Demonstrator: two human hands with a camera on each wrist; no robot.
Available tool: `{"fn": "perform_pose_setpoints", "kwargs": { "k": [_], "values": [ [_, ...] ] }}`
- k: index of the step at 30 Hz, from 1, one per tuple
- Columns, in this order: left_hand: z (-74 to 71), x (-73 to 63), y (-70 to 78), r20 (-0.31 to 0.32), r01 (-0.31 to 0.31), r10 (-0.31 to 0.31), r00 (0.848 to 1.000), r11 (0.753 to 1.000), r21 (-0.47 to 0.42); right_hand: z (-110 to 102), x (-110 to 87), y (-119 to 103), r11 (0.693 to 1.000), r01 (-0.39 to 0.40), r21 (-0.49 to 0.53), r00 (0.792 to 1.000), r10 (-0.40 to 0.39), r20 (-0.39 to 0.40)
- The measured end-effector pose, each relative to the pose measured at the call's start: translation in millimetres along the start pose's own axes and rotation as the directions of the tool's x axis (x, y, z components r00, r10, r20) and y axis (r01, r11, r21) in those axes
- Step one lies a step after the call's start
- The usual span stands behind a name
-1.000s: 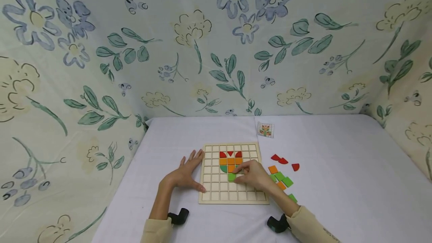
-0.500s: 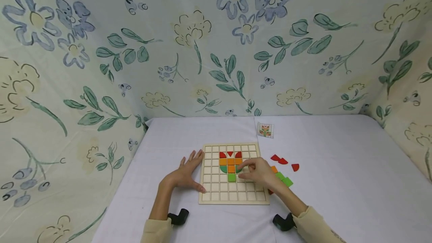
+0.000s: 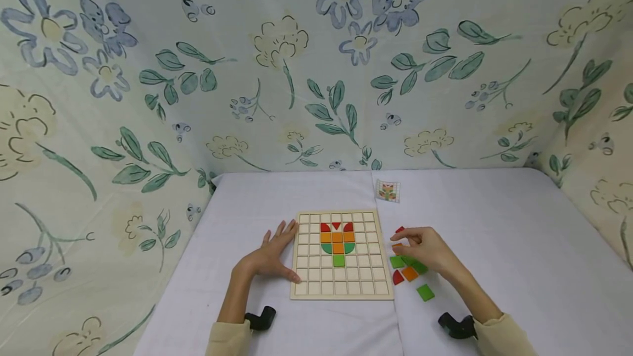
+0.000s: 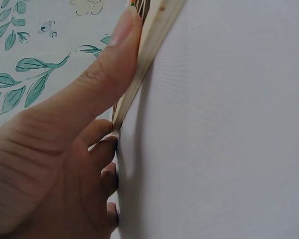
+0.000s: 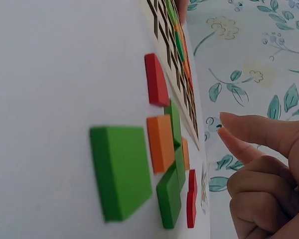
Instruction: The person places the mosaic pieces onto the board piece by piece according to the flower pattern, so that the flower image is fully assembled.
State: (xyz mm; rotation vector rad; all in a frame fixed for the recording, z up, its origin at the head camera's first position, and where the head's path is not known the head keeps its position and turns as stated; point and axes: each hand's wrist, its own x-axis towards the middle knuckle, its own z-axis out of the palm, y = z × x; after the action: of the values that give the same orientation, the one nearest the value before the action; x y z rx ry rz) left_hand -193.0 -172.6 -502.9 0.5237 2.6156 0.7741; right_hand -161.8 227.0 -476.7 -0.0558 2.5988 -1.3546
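A wooden grid board [image 3: 316, 288] carries a tulip-like pattern of red, orange and green tiles, with a light green square tile [image 3: 338, 261] at its bottom. Spread along the board's left edge, my left hand [image 3: 269, 260] steadies it; in the left wrist view the thumb [image 4: 107, 62] lies along the wooden side. My right hand [image 3: 430, 249] hovers over the loose tiles right of the board. Its thumb and index finger are held slightly apart near an orange tile [image 3: 398, 246], nothing between them, while the other fingers are curled in the right wrist view.
Loose green [image 3: 425, 292], orange [image 3: 410, 273] and red [image 3: 398, 277] tiles lie beside the board on the white cloth. A small pattern card [image 3: 388, 191] lies at the back. Floral fabric [image 3: 316, 70] hangs behind the table.
My right hand has moved off the board to the right, over the loose tiles, uncovering a green quarter-round tile in the pattern. The left hand has stayed at the board's edge.
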Motion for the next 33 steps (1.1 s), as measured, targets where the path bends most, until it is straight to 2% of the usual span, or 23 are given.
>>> {"fn": "perform_pose_setpoints", "kwargs": {
  "k": [5,13,20,33],
  "values": [
    [0.3,-0.1,-0.3,-0.005,0.002,-0.002,1.0,1.0,0.0,-12.3,-3.6,13.9,0.997,-0.061,-0.043,0.997,0.059,-0.04],
    [-0.5,-0.9,0.7,0.0,0.009,-0.009,1.0,1.0,-0.001,-20.6,-4.4,30.5,0.993,-0.101,-0.055,0.992,0.096,-0.087],
    [-0.7,0.1,0.9,0.005,0.002,-0.002,1.0,1.0,0.003,-24.9,-1.3,35.8,0.994,-0.111,-0.021,0.989,0.108,-0.105],
    [-0.6,0.0,0.0,0.001,-0.005,0.005,1.0,1.0,0.002,-30.4,6.7,38.2,0.991,-0.129,-0.026,0.982,0.124,-0.142]
  ]
}}
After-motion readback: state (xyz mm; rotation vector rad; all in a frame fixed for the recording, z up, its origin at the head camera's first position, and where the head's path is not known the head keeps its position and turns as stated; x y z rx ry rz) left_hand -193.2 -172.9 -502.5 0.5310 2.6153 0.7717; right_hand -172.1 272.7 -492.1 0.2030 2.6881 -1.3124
